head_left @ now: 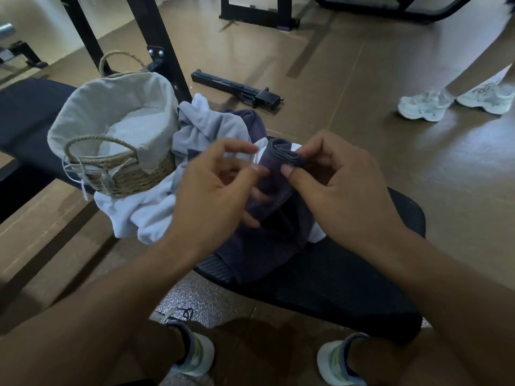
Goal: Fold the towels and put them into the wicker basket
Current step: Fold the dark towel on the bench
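A dark purple towel [276, 190] lies over the black bench pad [334, 274], its top part rolled or folded into a narrow bundle. My right hand [340, 190] pinches that bundle near its upper end. My left hand [211, 190] holds the bundle's lower side, fingers curled under the cloth. White and pale grey towels [145, 215] are heaped behind and to the left. The wicker basket [131, 174] with a cream cloth liner and two rope handles stands on the bench at the left, its inside showing only liner.
Black gym-machine frames [164, 37] rise behind the basket. A loose black metal part [237, 89] lies on the brown floor. Another person's legs and white sneakers [426, 105] stand at the right. My own shoes [195, 355] are below the bench.
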Motion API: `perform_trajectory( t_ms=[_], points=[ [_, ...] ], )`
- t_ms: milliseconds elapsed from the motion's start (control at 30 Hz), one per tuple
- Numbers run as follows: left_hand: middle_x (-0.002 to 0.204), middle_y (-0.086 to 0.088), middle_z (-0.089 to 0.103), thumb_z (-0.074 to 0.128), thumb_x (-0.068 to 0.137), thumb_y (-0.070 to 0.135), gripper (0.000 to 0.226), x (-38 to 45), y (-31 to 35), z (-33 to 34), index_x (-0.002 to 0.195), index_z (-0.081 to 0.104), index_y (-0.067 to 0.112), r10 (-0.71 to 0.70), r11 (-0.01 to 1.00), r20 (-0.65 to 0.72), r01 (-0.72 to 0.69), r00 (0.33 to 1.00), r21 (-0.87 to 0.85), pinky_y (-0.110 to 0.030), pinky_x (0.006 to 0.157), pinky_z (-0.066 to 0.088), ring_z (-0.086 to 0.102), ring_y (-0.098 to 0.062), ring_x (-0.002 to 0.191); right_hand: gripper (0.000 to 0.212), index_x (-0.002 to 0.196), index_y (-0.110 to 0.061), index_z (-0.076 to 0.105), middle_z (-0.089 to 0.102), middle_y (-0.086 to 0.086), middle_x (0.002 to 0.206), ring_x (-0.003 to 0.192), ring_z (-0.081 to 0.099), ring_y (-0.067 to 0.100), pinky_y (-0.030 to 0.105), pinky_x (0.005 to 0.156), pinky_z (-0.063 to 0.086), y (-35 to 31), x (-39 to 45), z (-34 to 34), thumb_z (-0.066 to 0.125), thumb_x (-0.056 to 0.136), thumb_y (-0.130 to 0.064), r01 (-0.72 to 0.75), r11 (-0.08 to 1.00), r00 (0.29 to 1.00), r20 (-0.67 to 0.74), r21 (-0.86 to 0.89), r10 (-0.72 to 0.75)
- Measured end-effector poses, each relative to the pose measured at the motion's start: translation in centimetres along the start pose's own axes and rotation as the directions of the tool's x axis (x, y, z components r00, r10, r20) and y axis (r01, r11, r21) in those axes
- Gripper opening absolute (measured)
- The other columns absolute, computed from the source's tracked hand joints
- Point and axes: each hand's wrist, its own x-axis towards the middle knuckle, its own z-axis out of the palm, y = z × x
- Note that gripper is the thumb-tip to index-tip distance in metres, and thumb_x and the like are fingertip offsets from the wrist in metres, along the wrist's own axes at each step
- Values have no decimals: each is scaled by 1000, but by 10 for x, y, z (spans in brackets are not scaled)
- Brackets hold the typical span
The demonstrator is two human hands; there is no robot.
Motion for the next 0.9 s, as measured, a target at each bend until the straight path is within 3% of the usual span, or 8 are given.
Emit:
perform_trajectory(
  t_ms=[133,233,333,400,533,633,733,900],
  points=[
    [113,-4,72,67,88,6,34,30,-2,-33,121,58,14,124,986,-33,-120,992,116,-32,73,62,72,-16,96,20,86,-18,54,74,1,72,69,70,30,36,67,53,-4,1,-3,60,99,-4,-125,909,979,197,397,49],
    [143,5,58,76,74,36,74,43,-4,-56,142,48,24,20,995,312,-50,950,90,-42,110,46,53,-9,134,16,86,-17,56,71,3,76,70,67,19,28,70,52,-7,5,-11,58,94,-3,-230,763,929,370,604,-14],
    [145,-12,57,88,69,44,94,41,-3,-68,145,46,9,-71,995,661,97,747,-2,-45,109,46,53,-26,135,11,85,-16,57,68,-1,77,68,63,8,19,66,50,-9,10,-24,63,86,-7,-347,639,862,501,686,-70],
    [120,-24,67,91,66,41,75,35,2,-72,123,63,1,-78,994,743,107,664,9,-42,92,55,65,-32,110,14,87,-15,61,68,2,80,69,64,11,21,66,52,-10,13,-32,74,82,-13,-387,566,825,548,728,-141],
    [72,-13,66,96,57,40,47,25,13,-79,79,69,8,-38,993,730,106,683,-47,-27,59,53,64,-17,67,9,86,-16,58,67,2,76,64,63,11,21,60,52,-11,18,-37,67,85,-12,-374,592,863,502,714,-61],
    [73,0,68,92,64,31,40,18,12,-63,80,66,5,15,985,639,99,769,-142,-18,64,52,66,-9,69,14,86,-17,53,67,-4,67,56,59,6,20,51,48,-3,21,-30,60,92,-7,-324,785,925,350,528,146],
    [73,-7,59,83,76,24,38,22,-1,-43,81,59,-5,54,998,307,-55,950,-5,-27,71,47,59,-13,73,17,90,-20,56,71,-10,69,62,63,3,21,56,50,6,22,-21,57,100,-7,-282,889,951,228,361,210],
    [75,-12,60,72,84,27,38,23,1,-38,90,54,-5,24,999,152,-20,988,-27,-29,58,45,56,-20,70,15,94,-23,58,73,-12,72,68,66,1,29,70,52,10,24,-21,57,101,-9,-255,917,958,208,306,196]
  ],
)
